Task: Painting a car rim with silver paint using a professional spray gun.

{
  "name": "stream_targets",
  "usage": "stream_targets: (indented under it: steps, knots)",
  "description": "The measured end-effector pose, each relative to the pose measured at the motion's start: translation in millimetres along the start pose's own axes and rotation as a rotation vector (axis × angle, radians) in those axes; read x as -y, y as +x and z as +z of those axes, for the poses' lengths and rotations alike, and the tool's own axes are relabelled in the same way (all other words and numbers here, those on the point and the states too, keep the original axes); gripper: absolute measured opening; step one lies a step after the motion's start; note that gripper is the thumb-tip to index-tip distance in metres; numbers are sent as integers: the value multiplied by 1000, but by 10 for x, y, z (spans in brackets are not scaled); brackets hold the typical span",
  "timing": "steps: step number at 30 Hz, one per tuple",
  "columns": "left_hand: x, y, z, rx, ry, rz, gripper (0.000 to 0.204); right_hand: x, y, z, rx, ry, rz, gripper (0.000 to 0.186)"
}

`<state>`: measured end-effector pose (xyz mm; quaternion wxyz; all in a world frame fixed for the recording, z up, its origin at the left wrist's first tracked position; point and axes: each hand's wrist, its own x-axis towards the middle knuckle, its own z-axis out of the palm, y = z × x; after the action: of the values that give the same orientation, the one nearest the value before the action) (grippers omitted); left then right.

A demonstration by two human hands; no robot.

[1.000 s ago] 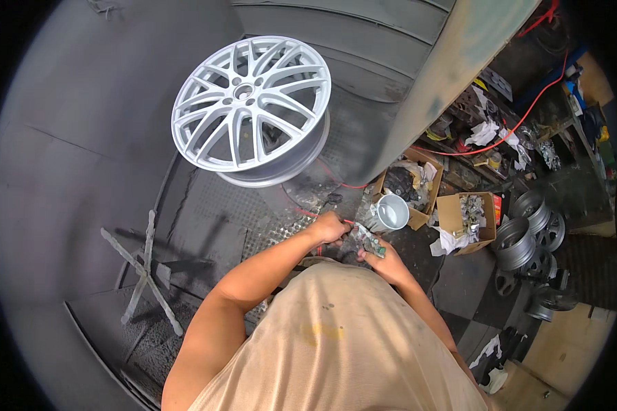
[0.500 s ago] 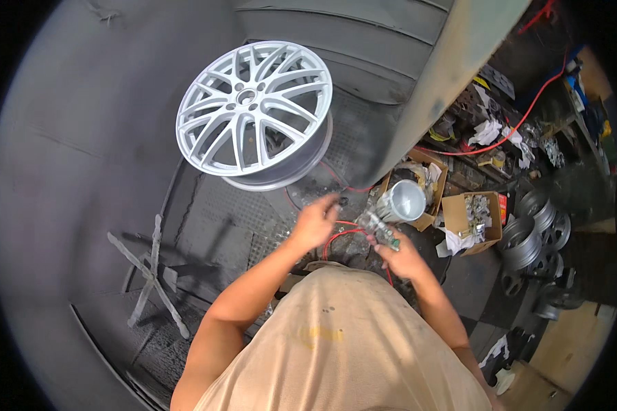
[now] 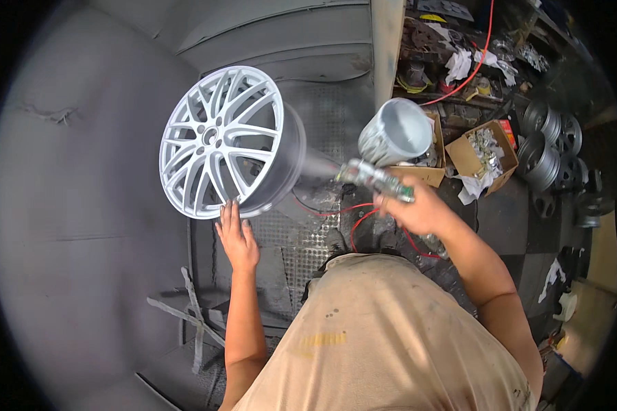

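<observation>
As I look down through the head camera, the silver wheel (image 3: 240,128) is up and left of centre, its spoked face, with 4 bolt holes around the hub, tilted toward the left and its barrel showing on the right. What bears it is hidden from me.

My left hand (image 3: 238,240) is at the wheel's lower edge. Its fingers are stretched nearly straight and close together with the thumb apart, laid flat rather than gripping; the fingertips overlap the rim, though I cannot tell how firmly they press.

My right hand (image 3: 420,207) is curled around a spray gun (image 3: 377,181), whose front faces the barrel. Blur keeps me from telling how the trigger finger sits. Between the gun's front and the wheel runs a pale, hazy streak (image 3: 318,166). Just beyond the gun is a large grey cup (image 3: 406,130), tipped so I can see into its mouth.

A red hose (image 3: 365,218) loops on the floor below the gun. At lower left is a cross-shaped stand (image 3: 197,322). To the right, a cardboard box (image 3: 464,156) holds crumpled scraps, and several bare wheels (image 3: 538,161) are piled beside it. My beige shirt (image 3: 370,329) fills the bottom.
</observation>
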<state>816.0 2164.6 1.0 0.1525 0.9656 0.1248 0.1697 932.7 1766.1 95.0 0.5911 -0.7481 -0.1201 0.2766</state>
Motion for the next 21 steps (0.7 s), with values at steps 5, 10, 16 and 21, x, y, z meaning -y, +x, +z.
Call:
stream_targets:
  steps: [5,10,16,21]
  knots:
    - [221,33,-158,10,-77,44,47,94,-313,160,316,8,-110,48]
    - [644,20,-269,-85,-283,75,47,236,-264,-72,-26,-238,-328,48]
    - [1036,73,-292,-159,-354,-33,46,98,13,-302,-288,-143,-265,48]
    - [353,-194,-189,-158,-174,113,40,-139,-294,145,11,49,97,50]
